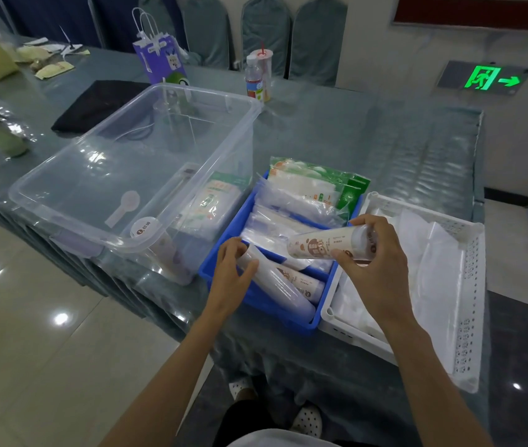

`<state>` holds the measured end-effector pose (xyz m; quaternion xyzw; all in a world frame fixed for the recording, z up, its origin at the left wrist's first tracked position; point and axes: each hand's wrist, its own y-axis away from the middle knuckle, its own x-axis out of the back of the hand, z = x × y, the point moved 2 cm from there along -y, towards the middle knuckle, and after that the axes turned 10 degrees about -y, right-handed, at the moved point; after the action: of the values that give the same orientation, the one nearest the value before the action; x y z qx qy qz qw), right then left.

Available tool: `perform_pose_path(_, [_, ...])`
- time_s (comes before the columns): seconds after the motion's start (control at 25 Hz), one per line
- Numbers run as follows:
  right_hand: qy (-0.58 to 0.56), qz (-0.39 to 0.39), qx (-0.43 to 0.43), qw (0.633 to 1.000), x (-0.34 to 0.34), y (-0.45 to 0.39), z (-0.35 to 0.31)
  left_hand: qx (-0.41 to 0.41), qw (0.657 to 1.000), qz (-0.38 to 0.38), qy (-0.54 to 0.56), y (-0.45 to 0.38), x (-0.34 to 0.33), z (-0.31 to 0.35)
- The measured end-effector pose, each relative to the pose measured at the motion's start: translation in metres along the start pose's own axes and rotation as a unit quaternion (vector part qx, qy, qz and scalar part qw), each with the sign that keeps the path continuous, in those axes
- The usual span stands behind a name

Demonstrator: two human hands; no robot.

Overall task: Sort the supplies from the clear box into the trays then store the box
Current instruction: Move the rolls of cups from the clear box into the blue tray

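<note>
The right hand's (373,253) fingers (341,255) are curled around a printed cup stack (327,246), holding it on its side above the near end of the blue tray (258,300), while the left hand's (234,275) fingers (249,266) grip another sleeved cup stack (280,280) lying in that tray. Plastic packets (301,195) fill the tray's far end. The white tray (469,285) sits touching its right side, and the clear box (133,175), left on the desk (353,130), holds a cup stack, a packet and a white scoop (123,208).

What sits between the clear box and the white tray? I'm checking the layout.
The blue tray, full of plastic packets and tubes, sits between the clear box and the white tray, as the head view shows.
</note>
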<state>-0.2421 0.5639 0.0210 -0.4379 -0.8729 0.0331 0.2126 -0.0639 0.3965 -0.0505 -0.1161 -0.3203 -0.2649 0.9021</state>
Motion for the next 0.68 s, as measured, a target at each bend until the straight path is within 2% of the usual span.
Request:
perform_pose_path(0.16, [-0.017,0.006,-0.008,1.000,0.001,-0.001,-0.005,-0.022,0.998,-0.013,0.054,-0.003,0.001,0.015])
perform_pose_path(0.32, [-0.020,0.014,-0.017,1.000,-0.002,-0.002,-0.010,-0.069,0.996,0.014,0.055,-0.011,0.022,0.024])
perform_pose_path(0.68, [-0.018,-0.020,-0.057,0.998,-0.030,0.006,-0.023,-0.093,0.991,0.072,0.058,-0.029,0.078,0.040])
